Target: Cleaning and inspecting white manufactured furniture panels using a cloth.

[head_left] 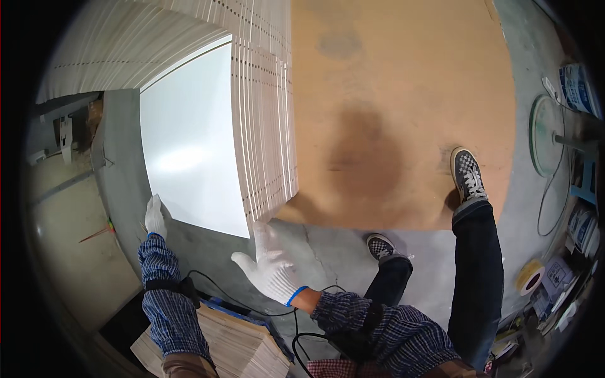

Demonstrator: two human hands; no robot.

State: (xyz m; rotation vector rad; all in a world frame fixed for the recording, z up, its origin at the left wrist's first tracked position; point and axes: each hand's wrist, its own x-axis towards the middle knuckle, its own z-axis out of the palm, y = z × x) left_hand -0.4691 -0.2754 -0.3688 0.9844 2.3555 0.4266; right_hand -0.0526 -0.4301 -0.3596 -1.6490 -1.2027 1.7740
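A glossy white panel [189, 138] faces me at the near end of a long row of boards packed upright side by side [261, 126]. Several rows of small dark holes run along the boards' pale edges. My left hand [155, 216], in a white knitted glove, has its fingers stretched out at the panel's lower left corner. Beside the lower right corner is my right hand [271, 268], gloved in white with a blue cuff. Its thumb stands apart and its fingers reach up to the ends of the boards. I see nothing held in it.
A large brown sheet [403, 75] covers the floor to the right, with one of my shoes [467, 173] on it. Cables [239, 305] cross the grey floor near another board stack [220, 343]. Buckets [580, 88], a tape roll [529, 277] and clutter line the right side.
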